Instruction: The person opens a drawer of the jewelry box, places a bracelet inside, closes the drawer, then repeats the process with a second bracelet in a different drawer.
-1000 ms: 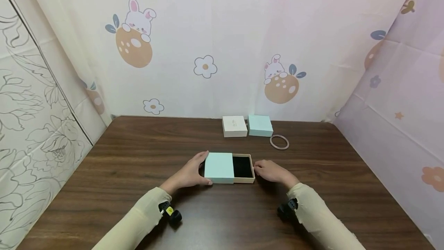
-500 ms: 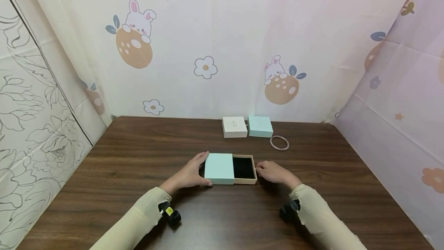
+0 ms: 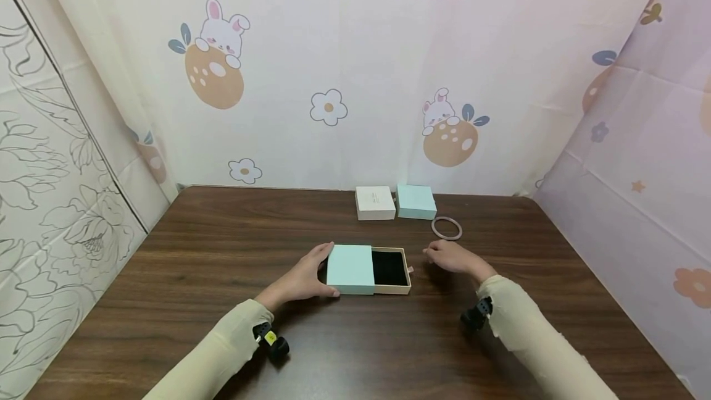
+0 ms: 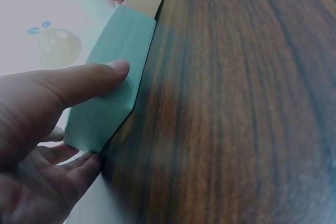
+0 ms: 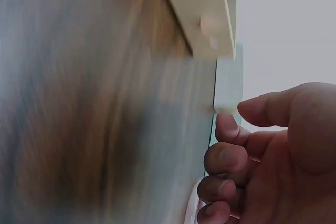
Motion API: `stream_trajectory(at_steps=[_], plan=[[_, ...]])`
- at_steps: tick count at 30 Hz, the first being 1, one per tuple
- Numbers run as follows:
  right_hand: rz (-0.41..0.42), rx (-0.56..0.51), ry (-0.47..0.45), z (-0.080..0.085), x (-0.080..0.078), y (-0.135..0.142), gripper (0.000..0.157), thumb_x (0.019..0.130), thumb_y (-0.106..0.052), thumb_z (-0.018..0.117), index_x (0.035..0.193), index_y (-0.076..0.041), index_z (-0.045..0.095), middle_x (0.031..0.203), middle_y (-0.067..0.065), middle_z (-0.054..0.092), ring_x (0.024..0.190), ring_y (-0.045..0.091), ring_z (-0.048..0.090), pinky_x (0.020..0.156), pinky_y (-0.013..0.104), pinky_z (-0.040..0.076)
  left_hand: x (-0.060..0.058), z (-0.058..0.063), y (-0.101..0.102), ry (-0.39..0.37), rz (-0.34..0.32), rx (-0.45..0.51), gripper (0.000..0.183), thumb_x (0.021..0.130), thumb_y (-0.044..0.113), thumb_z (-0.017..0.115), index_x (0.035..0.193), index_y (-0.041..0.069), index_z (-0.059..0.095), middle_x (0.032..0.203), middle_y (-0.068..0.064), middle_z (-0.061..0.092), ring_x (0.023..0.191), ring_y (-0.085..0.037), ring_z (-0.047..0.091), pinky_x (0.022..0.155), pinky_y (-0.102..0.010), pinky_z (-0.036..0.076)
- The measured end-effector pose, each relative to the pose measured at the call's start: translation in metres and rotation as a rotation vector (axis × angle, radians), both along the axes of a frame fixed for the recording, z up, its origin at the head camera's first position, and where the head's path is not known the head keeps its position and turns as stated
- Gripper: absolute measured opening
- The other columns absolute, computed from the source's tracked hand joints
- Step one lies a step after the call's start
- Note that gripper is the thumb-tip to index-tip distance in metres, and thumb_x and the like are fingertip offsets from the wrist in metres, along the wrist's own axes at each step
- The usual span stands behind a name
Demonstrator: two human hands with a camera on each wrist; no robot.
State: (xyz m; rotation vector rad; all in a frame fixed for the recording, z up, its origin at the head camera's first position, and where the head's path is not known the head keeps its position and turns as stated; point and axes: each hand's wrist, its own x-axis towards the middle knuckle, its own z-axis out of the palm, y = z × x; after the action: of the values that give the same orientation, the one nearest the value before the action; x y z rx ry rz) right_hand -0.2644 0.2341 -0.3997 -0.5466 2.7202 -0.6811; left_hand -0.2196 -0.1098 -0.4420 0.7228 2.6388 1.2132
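A mint green drawer box (image 3: 350,269) lies flat mid-table, its cream inner tray (image 3: 392,289) slid partway out to the right, showing a black lining (image 3: 389,268). My left hand (image 3: 300,275) grips the sleeve's left end, with the thumb along the near side, as the left wrist view also shows. A small pink ribbon tab (image 3: 410,270) sticks out of the tray's right end. Right of it, apart from the box, my right hand (image 3: 452,257) is over the table with fingers loosely curled and nothing between thumb and fingertips. Just beyond that hand lies a pale pink bangle-like ring (image 3: 447,237).
At the back of the brown wooden table (image 3: 250,221) stand a small white box (image 3: 374,202) and a second mint box (image 3: 416,201), side by side. Printed curtains (image 3: 328,48) hang behind and at both sides.
My right hand has let go of the tray's tab and moved right and away toward the ring. The tray came out slightly further before that. My left hand has stayed on the box.
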Motion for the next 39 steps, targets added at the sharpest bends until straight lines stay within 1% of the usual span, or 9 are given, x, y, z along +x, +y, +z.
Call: stream_trajectory(at_steps=[14, 17, 20, 22, 26, 28, 31, 35, 39], plan=[[-0.218, 0.094, -0.052, 0.007, -0.041, 0.044, 0.033, 0.098, -0.020, 0.035, 0.086, 0.004, 0.055, 0.074, 0.011, 0.047, 0.066, 0.022, 0.044, 0.062, 0.035, 0.038, 0.000, -0.001, -0.002, -0.002, 0.002, -0.015, 0.100, 0.074, 0.022, 0.084, 0.149, -0.003, 0.022, 0.151, -0.022, 0.024, 0.132, -0.037, 0.033, 0.100, -0.047, 0.038], [-0.259, 0.122, -0.056, 0.007, -0.044, 0.052, 0.042, 0.100, -0.021, 0.032, 0.109, 0.014, 0.054, 0.096, 0.031, 0.055, 0.086, 0.039, 0.055, 0.074, 0.046, 0.045, 0.000, -0.002, -0.002, -0.001, -0.002, -0.019, 0.100, 0.074, 0.022, 0.083, 0.150, -0.002, 0.022, 0.151, -0.022, 0.024, 0.132, -0.037, 0.034, 0.099, -0.045, 0.039], [-0.280, 0.167, -0.058, 0.005, -0.046, 0.061, 0.057, 0.101, -0.026, 0.031, 0.131, 0.022, 0.037, 0.128, 0.043, 0.039, 0.115, 0.054, 0.043, 0.091, 0.059, 0.039, 0.000, -0.002, -0.002, -0.006, -0.010, -0.012, 0.101, 0.074, 0.022, 0.083, 0.150, -0.002, 0.021, 0.151, -0.022, 0.024, 0.132, -0.037, 0.034, 0.099, -0.045, 0.040], [-0.292, 0.190, -0.063, 0.003, -0.048, 0.067, 0.062, 0.102, -0.030, 0.030, 0.135, 0.023, 0.031, 0.135, 0.043, 0.032, 0.120, 0.056, 0.037, 0.093, 0.062, 0.036, 0.000, -0.002, -0.002, -0.008, -0.011, -0.004, 0.101, 0.074, 0.022, 0.083, 0.150, -0.003, 0.021, 0.151, -0.022, 0.023, 0.132, -0.037, 0.035, 0.099, -0.045, 0.040], [-0.314, 0.191, -0.083, -0.001, -0.053, 0.077, 0.060, 0.101, -0.030, 0.030, 0.127, 0.024, 0.037, 0.120, 0.043, 0.044, 0.106, 0.051, 0.049, 0.084, 0.055, 0.043, -0.002, -0.002, 0.000, -0.002, -0.006, -0.004, 0.102, 0.074, 0.022, 0.084, 0.150, -0.002, 0.020, 0.151, -0.021, 0.024, 0.132, -0.035, 0.035, 0.099, -0.044, 0.040], [-0.338, 0.173, -0.116, -0.003, -0.055, 0.081, 0.057, 0.101, -0.027, 0.030, 0.123, 0.024, 0.039, 0.102, 0.035, 0.051, 0.091, 0.043, 0.054, 0.076, 0.048, 0.045, -0.003, -0.003, 0.000, 0.005, -0.003, -0.012, 0.102, 0.074, 0.023, 0.084, 0.150, -0.002, 0.021, 0.151, -0.020, 0.025, 0.133, -0.035, 0.033, 0.099, -0.045, 0.039], [-0.370, 0.144, -0.161, -0.004, -0.057, 0.084, 0.051, 0.099, -0.025, 0.029, 0.116, 0.022, 0.040, 0.083, 0.021, 0.046, 0.075, 0.031, 0.050, 0.066, 0.039, 0.041, -0.002, -0.001, 0.001, 0.004, 0.000, -0.016, 0.102, 0.074, 0.024, 0.084, 0.150, -0.002, 0.021, 0.151, -0.020, 0.025, 0.134, -0.036, 0.031, 0.101, -0.047, 0.037], [-0.370, 0.160, -0.158, -0.004, -0.060, 0.082, 0.059, 0.100, -0.029, 0.029, 0.125, 0.024, 0.037, 0.103, 0.034, 0.049, 0.086, 0.036, 0.052, 0.072, 0.043, 0.043, -0.001, -0.001, 0.001, -0.009, 0.003, -0.009, 0.102, 0.073, 0.023, 0.084, 0.150, -0.002, 0.021, 0.151, -0.020, 0.025, 0.134, -0.036, 0.032, 0.100, -0.046, 0.038], [-0.366, 0.193, -0.136, -0.006, -0.060, 0.073, 0.065, 0.101, -0.033, 0.030, 0.130, 0.024, 0.035, 0.130, 0.042, 0.038, 0.103, 0.046, 0.050, 0.083, 0.052, 0.043, -0.001, -0.002, 0.001, -0.009, 0.003, -0.009, 0.102, 0.074, 0.022, 0.084, 0.150, -0.002, 0.021, 0.151, -0.021, 0.025, 0.134, -0.035, 0.032, 0.100, -0.045, 0.039]])
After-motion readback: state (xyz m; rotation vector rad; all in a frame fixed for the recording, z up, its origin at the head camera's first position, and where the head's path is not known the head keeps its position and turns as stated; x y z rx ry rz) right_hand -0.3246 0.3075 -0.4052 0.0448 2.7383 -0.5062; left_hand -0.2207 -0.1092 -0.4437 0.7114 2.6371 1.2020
